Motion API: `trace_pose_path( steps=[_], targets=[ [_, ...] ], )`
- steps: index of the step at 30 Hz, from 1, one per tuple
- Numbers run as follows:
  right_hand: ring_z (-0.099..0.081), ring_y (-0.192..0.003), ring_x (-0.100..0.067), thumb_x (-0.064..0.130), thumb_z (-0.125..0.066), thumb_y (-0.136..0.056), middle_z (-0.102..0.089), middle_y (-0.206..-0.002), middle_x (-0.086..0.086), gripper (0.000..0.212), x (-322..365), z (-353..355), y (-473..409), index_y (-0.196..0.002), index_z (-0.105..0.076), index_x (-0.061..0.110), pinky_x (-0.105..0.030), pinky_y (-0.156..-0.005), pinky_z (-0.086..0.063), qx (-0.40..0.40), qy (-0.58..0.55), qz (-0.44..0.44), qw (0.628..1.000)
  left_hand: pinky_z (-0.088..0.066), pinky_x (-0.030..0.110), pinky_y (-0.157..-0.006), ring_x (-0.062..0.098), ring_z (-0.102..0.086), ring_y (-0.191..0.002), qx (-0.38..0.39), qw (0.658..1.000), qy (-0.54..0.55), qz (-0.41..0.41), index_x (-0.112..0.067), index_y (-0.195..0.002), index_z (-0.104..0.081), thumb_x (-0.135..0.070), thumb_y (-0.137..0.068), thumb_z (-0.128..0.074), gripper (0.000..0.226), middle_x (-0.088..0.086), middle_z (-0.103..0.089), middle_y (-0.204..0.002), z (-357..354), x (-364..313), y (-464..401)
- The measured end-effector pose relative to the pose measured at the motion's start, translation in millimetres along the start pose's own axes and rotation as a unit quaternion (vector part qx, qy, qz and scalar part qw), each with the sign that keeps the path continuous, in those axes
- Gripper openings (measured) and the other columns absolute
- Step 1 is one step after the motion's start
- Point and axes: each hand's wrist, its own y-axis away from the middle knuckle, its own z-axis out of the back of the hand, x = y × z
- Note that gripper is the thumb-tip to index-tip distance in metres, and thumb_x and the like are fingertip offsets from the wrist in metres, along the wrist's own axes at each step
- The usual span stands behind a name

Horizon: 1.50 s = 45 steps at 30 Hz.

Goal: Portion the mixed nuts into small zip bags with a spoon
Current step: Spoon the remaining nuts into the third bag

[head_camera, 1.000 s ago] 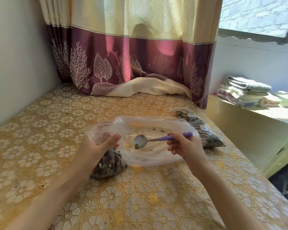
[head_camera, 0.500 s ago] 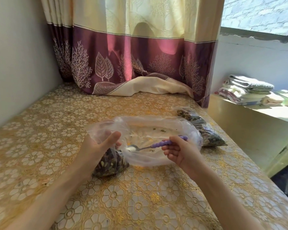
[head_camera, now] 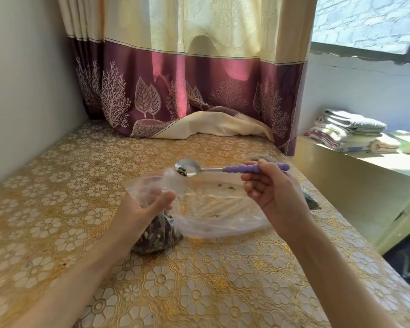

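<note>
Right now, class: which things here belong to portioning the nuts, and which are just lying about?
Belong to the job:
spoon, held by the right hand
small zip bag, held by the left hand
large clear bag
filled bag behind the right hand

Lying about:
curtain
folded towels

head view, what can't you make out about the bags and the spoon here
- Far bag: mostly hidden behind the right hand; fill unclear.
- Small bag: its mouth is covered by the left hand; open or zipped, cannot tell.
- Spoon: bits in the bowl too small to identify.
- Big bag: crumbs inside too small to name.
</note>
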Motion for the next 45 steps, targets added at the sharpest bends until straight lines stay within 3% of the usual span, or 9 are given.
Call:
trace_pose_path(
  steps=[6,11,15,20,22,26,30,39,45],
  targets=[
    [-0.061,-0.061,-0.017,0.004,-0.042,-0.096,-0.068,-0.097,-0.029,0.02,3,-19,6,-0.099,-0.062,0.0,-0.022,-0.053,-0.048,0.12,0.063,0.035,0.99,-0.047,0.015,-0.069,0.012,-0.068,-0.073,-0.004,1.0,0.011,0.005,-0.014,-0.09,-0.067,-0.085,-0.039,-0.063,0.088,0.001,-0.072,-0.076,0,3,-1],
    [-0.061,-0.063,-0.018,0.003,-0.044,-0.094,-0.06,-0.103,-0.038,0.02,3,-15,7,-0.1,-0.063,0.001,-0.023,-0.055,-0.048,0.111,0.047,0.035,0.992,-0.047,0.015,-0.069,0.011,-0.069,-0.073,-0.006,1.0,0.011,0.002,-0.021,-0.097,-0.064,-0.085,-0.039,-0.064,0.087,0.0,-0.072,-0.079,-1,3,-2],
    [-0.061,-0.061,-0.014,0.009,-0.045,-0.096,-0.072,-0.083,-0.014,0.02,3,3,-3,-0.097,-0.063,0.001,-0.019,-0.055,-0.05,0.03,0.028,0.047,0.998,-0.048,0.008,-0.065,0.009,-0.069,-0.073,0.001,0.999,0.032,0.001,-0.029,-0.109,-0.055,-0.082,-0.039,-0.067,0.088,-0.004,-0.072,-0.083,-2,3,-2],
    [-0.059,-0.06,-0.016,0.01,-0.05,-0.095,-0.072,-0.08,-0.018,0.038,-11,39,-17,-0.064,-0.073,0.008,-0.016,-0.052,-0.05,-0.147,0.134,0.054,0.978,-0.045,0.023,-0.076,0.012,-0.069,-0.079,-0.001,0.999,0.041,0.007,-0.037,-0.088,-0.067,-0.082,-0.04,-0.067,0.066,0.0,-0.073,-0.085,-1,5,-2],
    [-0.06,-0.061,-0.017,0.012,-0.05,-0.096,-0.07,-0.079,-0.017,0.034,-19,51,-19,-0.068,-0.071,0.011,-0.018,-0.054,-0.052,-0.186,0.206,0.067,0.958,-0.048,0.023,-0.078,0.011,-0.069,-0.082,0.0,0.999,0.041,0.004,-0.043,-0.086,-0.068,-0.081,-0.041,-0.067,0.059,-0.001,-0.073,-0.086,-1,4,-2],
    [-0.064,-0.058,-0.011,0.02,-0.052,-0.096,-0.071,-0.074,-0.012,0.03,-33,62,-23,-0.078,-0.072,0.008,-0.027,-0.063,-0.054,-0.225,0.307,0.098,0.92,-0.051,0.015,-0.075,0.014,-0.069,-0.088,-0.003,0.998,0.059,-0.004,-0.03,-0.104,-0.061,-0.075,-0.044,-0.073,0.076,0.002,-0.073,-0.089,1,4,-2],
    [-0.063,-0.054,-0.005,0.021,-0.053,-0.095,-0.07,-0.067,-0.004,0.027,-43,61,-26,-0.076,-0.071,0.014,-0.029,-0.066,-0.056,-0.236,0.345,0.105,0.902,-0.049,0.025,-0.086,0.013,-0.068,-0.092,0.009,0.999,0.054,-0.006,-0.021,-0.112,-0.06,-0.074,-0.046,-0.072,0.085,0.002,-0.073,-0.093,1,3,-3],
    [-0.066,-0.058,-0.014,0.021,-0.049,-0.097,-0.07,-0.068,-0.007,0.033,-57,43,-41,-0.077,-0.074,0.013,-0.033,-0.068,-0.056,-0.212,0.32,0.062,0.921,-0.045,0.029,-0.089,0.01,-0.067,-0.096,0.013,0.998,0.054,0.001,-0.015,-0.116,-0.059,-0.073,-0.048,-0.072,0.091,-0.005,-0.072,-0.101,3,3,-2],
    [-0.06,-0.054,-0.009,0.012,-0.048,-0.096,-0.068,-0.07,-0.01,0.034,-61,25,-48,-0.075,-0.074,0.006,-0.014,-0.048,-0.048,-0.152,0.22,-0.008,0.964,-0.045,0.003,-0.071,-0.006,-0.063,-0.093,0.004,0.998,0.062,0.012,-0.01,-0.118,-0.058,-0.077,-0.045,-0.07,0.1,-0.025,-0.067,-0.102,4,-1,-3]
  ],
)
